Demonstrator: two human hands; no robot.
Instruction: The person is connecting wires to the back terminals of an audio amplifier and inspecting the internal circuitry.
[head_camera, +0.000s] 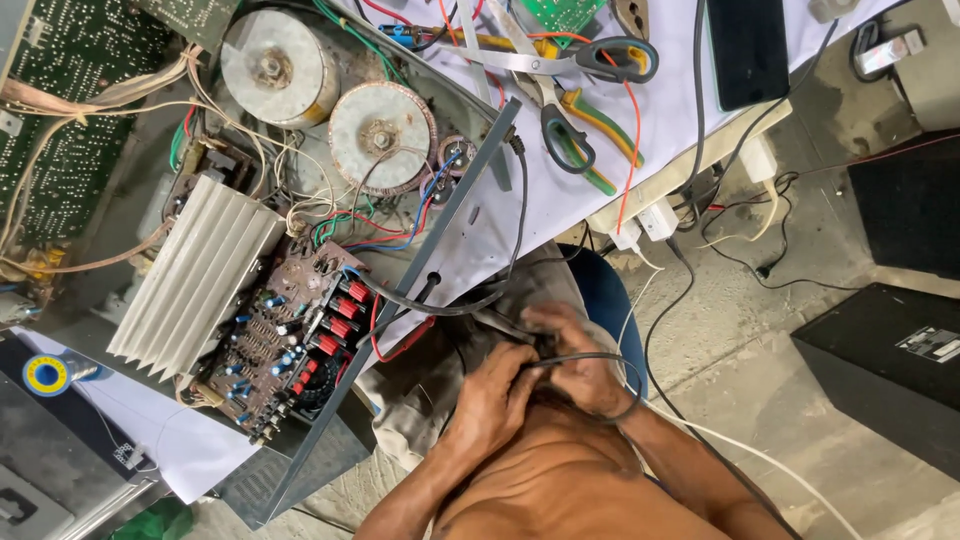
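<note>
— What have you got hold of there?

— A black cable (585, 358). Both my hands sit low over my lap, below the table edge. My left hand (497, 392) is curled shut around it, and my right hand (575, 355) pinches it with bent fingers just beside the left. The cable loops round past my right wrist and runs up to the open amplifier chassis (300, 250) on the table.

— Any advice for working it?

— As I judge it, keep the two grips close together so the short stretch between them stays firm, and leave slack toward the chassis so nothing tugs on the circuit board (300, 330). The loop should stay off the chassis's sharp metal edge.

— What's inside the case?

— Two round toroidal transformers (380, 135), side by side at the back. One ribbed aluminium heat sink (195, 280), with the board and its red and blue parts just beside it. Another green board (60, 120) lies at the far left.

— And the tools?

— One pair of scissors (570, 55) and one pair of pliers with green and yellow handles (590, 135) on the white cloth (680, 110), crossing each other. One solder spool (47, 374) sits off to the left. Two black speaker boxes (895, 370) stand on the floor.
</note>
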